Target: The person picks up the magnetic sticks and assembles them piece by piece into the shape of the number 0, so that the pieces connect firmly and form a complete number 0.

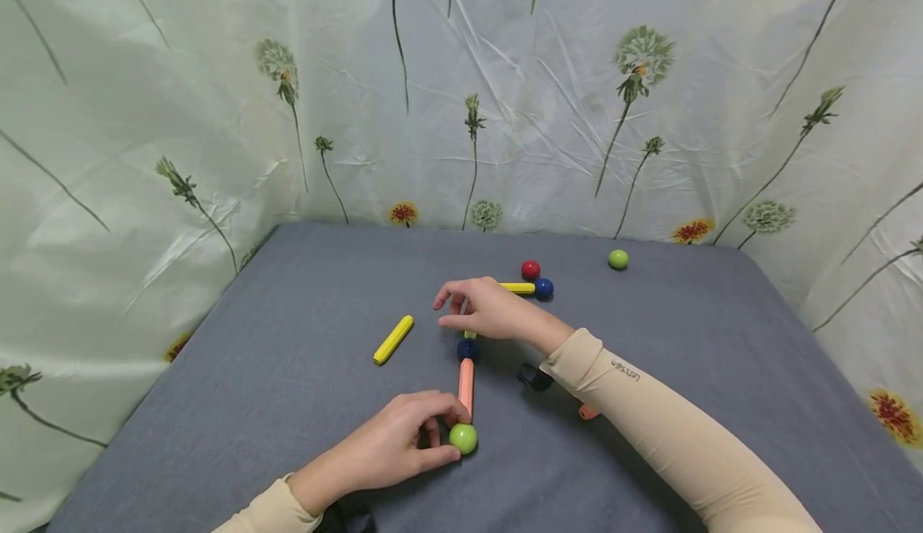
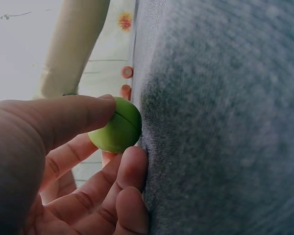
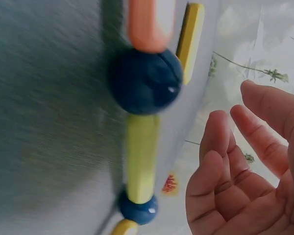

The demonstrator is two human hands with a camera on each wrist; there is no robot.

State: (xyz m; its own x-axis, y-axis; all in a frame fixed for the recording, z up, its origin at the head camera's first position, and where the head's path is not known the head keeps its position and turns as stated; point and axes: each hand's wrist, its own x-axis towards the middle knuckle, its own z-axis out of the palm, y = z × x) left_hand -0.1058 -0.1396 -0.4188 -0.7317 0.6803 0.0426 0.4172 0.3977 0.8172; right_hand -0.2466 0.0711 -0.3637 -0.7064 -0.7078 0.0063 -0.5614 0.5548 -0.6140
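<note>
My left hand (image 1: 404, 441) pinches a green ball (image 1: 463, 438) between thumb and fingers; in the left wrist view the green ball (image 2: 116, 128) shows a seam. An orange rod (image 1: 466, 389) runs from that ball to a dark blue ball (image 1: 468, 349). Beyond it, the right wrist view shows a yellow-green rod (image 3: 142, 159), a second blue ball (image 3: 138, 209) and the end of a yellow rod (image 3: 124, 227). Over this far part hovers my right hand (image 1: 490, 308), fingers loosely bent and holding nothing. It hides part of the chain in the head view.
A loose yellow rod (image 1: 393, 340) lies left of the chain. Farther back are a red ball (image 1: 530, 269), a blue ball (image 1: 544, 288) at a yellow rod's end, and another green ball (image 1: 618, 259). An orange piece (image 1: 589, 412) shows partly under the right forearm. Flowered curtains border the grey surface.
</note>
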